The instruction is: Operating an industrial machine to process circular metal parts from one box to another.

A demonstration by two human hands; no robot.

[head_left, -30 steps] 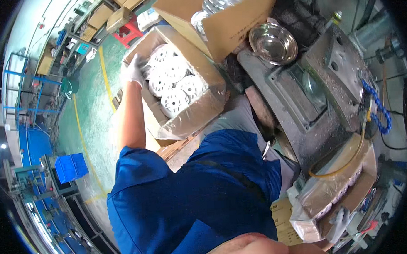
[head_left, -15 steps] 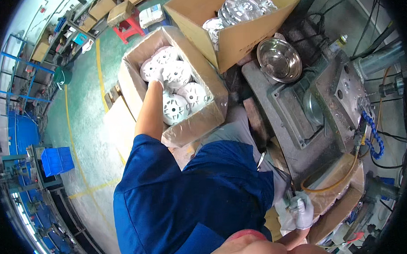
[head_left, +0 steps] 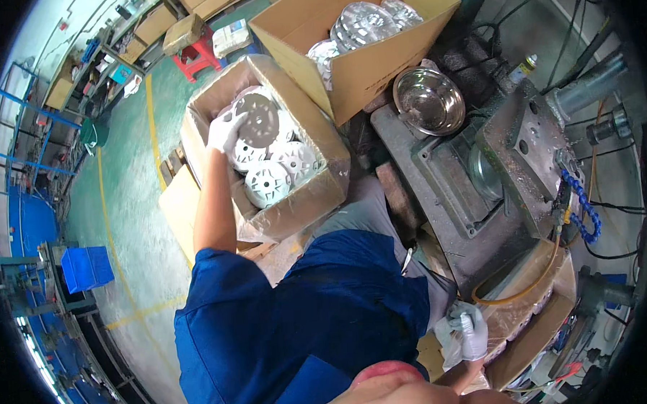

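My left hand, in a white glove, grips the edge of a round metal disc with a centre hole and slots. That disc is raised and tilted over an open plastic-lined carton, its grey flat face showing. Below it in the carton lie several similar silvery discs. Down at the lower right my right hand, also in a white glove, has its fingers closed around a crumpled grey rag-like thing; its exact kind is unclear.
Behind the carton a taller cardboard box holds several shiny discs. To the right stands a machine bed with a steel bowl on its far end. An orange hose loops above another lined box at lower right.
My left hand has drawn back toward the carton's left side and lifted a disc off the others. My right hand stays low at the right, its hold shifted slightly.
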